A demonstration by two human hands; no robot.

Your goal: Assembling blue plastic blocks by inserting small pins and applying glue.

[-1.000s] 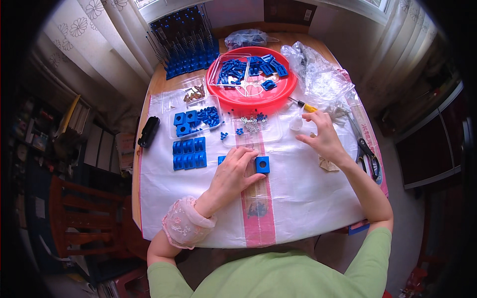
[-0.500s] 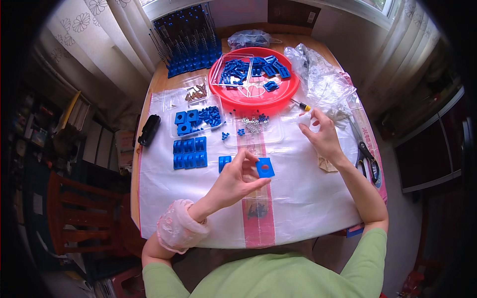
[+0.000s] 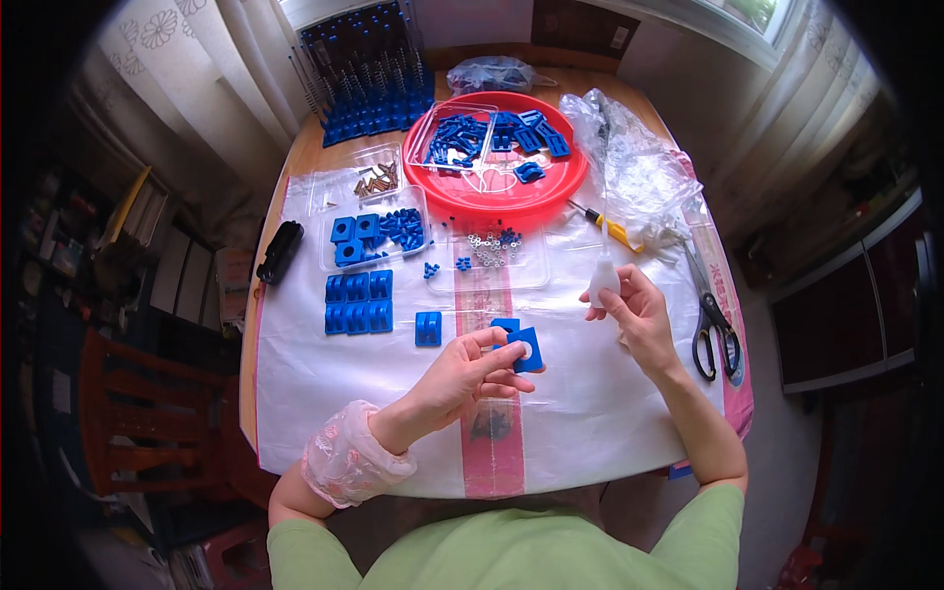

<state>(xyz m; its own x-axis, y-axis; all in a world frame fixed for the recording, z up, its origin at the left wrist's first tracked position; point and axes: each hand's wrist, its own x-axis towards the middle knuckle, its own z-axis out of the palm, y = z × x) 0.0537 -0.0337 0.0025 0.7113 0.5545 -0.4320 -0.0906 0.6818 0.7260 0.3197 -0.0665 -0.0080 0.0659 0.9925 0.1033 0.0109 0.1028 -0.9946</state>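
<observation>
Two holds at once over the white-covered surface (image 3: pixel 610 423). Gripped a square blue block (image 3: pixel 534 360) in the left hand (image 3: pixel 460 376), with fingers closed on its left side and thumb across its face. Had it tilted, round hole showing, over the pink stripe near the middle. Gripped a white squeeze bottle (image 3: pixel 604 285) in the right hand (image 3: pixel 639 315), with fingers closed round its body and long thin nozzle pointing far. Had it right of the block and slightly farther, apart from it.

Saw a second blue piece (image 3: pixel 504 324) just far of the left fingers, part hidden; couldn't tell if touching. Saw one arched block (image 3: pixel 428 328) alone to its left, then six arched blocks (image 3: pixel 359 302) grouped farther left. Just far of the group, found a clear tray (image 3: pixel 393 258) with three holed blocks (image 3: pixel 355 261) and small blue parts (image 3: pixel 403 228). Logged white rings (image 3: pixel 487 248) nearer the middle, brass-coloured screws (image 3: pixel 377 181) far left. Also spotted a red round tray (image 3: pixel 551 202) at the far side with blue parts inside, a yellow-handled screwdriver (image 3: pixel 615 231) near its right, black-handled scissors (image 3: pixel 716 329) at right.
</observation>
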